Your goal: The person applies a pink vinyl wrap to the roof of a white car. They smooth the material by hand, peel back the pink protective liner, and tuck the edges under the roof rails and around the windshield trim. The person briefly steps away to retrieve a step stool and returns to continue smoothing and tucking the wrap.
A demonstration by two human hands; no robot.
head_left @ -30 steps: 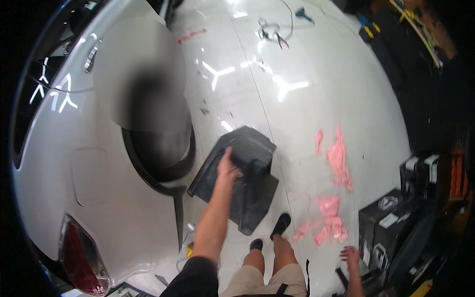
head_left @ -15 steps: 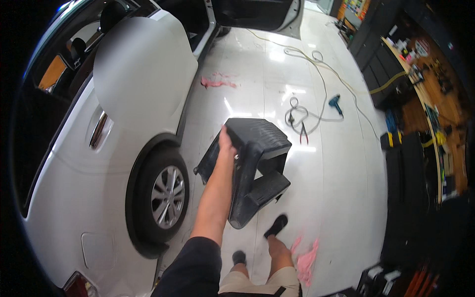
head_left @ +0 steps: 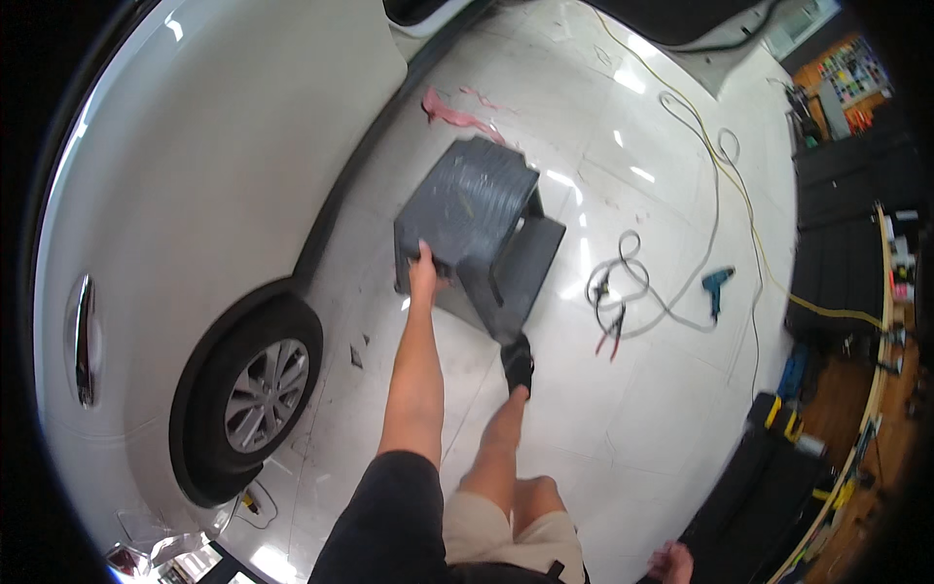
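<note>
White glossy floor tiles (head_left: 623, 409) spread through a garage bay, with a white car (head_left: 195, 195) along the left side, its rear wheel (head_left: 255, 394) near the lower left of the floor. Out in front of the person, the left hand (head_left: 424, 273) is clenched over the near lower edge of a dark grey plastic step stool (head_left: 477, 229), which hangs tilted above the tiles with its top face turned toward the car and its lower step jutting toward the right. One foot in a black shoe (head_left: 518, 362) is planted just below the stool. The right hand (head_left: 671, 563) hangs low at the bottom edge of the view, beside the person's shorts; whether it is curled or slack cannot be told, and nothing shows in it. Beyond the stool, pink scraps (head_left: 452, 110) lie on the floor close to the car's sill. To the right, a coil of grey cable (head_left: 642, 292) and a teal power tool (head_left: 715, 287) rest on the tiles, well apart from the stool, with a yellow cord (head_left: 735, 185) trailing toward the far wall. Black cabinets (head_left: 837, 253) line the right edge of the floor.
</note>
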